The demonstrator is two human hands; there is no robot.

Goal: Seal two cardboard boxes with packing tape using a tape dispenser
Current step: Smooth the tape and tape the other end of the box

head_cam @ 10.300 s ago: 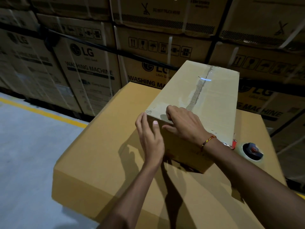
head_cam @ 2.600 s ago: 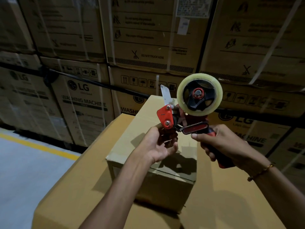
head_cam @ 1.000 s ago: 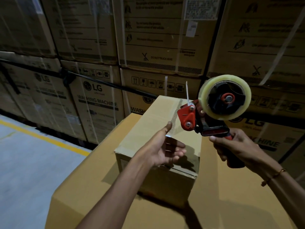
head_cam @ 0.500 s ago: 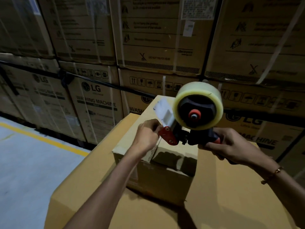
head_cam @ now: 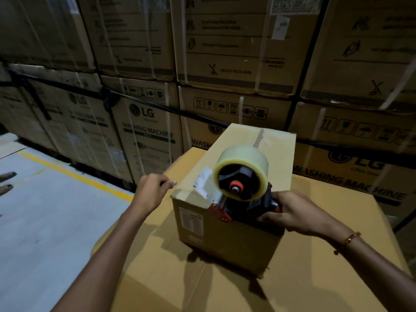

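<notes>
A small cardboard box (head_cam: 227, 235) stands on a large flat cardboard box (head_cam: 315, 280); a taped seam runs along its top. My right hand (head_cam: 295, 212) grips the handle of the red and black tape dispenser (head_cam: 243, 206). The dispenser's red front sits at the near top edge of the small box, with the tape roll (head_cam: 242, 172) above it. A loose flap of clear tape (head_cam: 203, 184) lies on the box top beside the roll. My left hand (head_cam: 153, 192) hovers just left of the box's near left corner, fingers loosely curled, holding nothing.
Stacked washing machine cartons (head_cam: 148, 131), strapped with a black band, form a wall right behind the boxes. Grey floor (head_cam: 45, 221) with a yellow line (head_cam: 76, 176) lies to the left. Another person's feet (head_cam: 6, 181) show at the left edge.
The dispenser has come down onto the near top edge of the small box. My left hand has let go of the tape end and moved off to the left.
</notes>
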